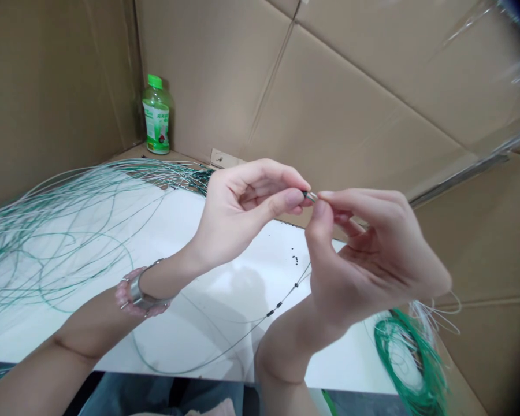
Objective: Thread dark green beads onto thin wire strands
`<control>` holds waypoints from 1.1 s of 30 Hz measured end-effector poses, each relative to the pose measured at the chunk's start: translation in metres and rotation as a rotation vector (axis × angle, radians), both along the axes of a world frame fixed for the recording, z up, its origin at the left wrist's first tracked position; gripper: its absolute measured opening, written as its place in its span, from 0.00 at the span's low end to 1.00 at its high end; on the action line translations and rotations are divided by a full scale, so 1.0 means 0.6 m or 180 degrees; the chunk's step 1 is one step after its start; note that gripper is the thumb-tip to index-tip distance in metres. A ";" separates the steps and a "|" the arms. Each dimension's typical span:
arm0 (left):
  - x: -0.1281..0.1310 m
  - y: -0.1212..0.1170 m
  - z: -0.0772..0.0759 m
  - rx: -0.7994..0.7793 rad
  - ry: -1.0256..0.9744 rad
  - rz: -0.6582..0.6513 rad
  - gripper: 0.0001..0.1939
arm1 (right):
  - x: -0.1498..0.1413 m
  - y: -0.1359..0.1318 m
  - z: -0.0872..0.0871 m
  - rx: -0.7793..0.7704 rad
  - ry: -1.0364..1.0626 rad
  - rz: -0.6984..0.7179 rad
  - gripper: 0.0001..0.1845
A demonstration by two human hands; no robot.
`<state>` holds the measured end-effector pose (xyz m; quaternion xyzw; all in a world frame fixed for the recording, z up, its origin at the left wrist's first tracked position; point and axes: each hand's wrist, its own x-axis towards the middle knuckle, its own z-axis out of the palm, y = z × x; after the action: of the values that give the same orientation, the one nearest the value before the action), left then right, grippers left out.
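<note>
- At the centre of the frame, the left hand and right hand meet fingertip to fingertip, both pinching a small metal sleeve.
- The left thumb and forefinger grip the sleeve's dark end, while the right thumb and forefinger close on its bright end. The other fingers of both hands curl inward, and neither hand is relaxed.
- The sleeve is mostly hidden by the fingertips, so its full length and what passes inside it are hard to make out.
- A thin grey line strung with small black beads runs up from the lower middle of the frame towards the right hand, where the palm cuts it from view.
- A few loose black beads lie on the white tabletop, just left of the right hand.
- A loose tangle of green and white wire spreads across the left of the table.
- At lower right, a green and white wire coil is cut off by the frame's edge.
- A silver cuff and pink beads circle the left wrist.
- At upper left, a green-capped plastic bottle stands against the cardboard wall.
- Blurred clear plastic crosses the upper right corner.
</note>
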<state>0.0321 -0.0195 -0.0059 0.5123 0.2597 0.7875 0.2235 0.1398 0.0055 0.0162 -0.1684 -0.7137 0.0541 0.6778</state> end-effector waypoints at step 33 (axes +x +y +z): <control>-0.018 -0.003 0.004 0.0169 0.0778 0.0857 0.01 | 0.013 0.007 0.003 -0.0407 -0.0339 0.0553 0.12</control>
<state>0.0214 -0.0215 -0.0033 0.5705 0.3303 0.7488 0.0692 0.1478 0.0095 0.0178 -0.1514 -0.7557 0.1490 0.6196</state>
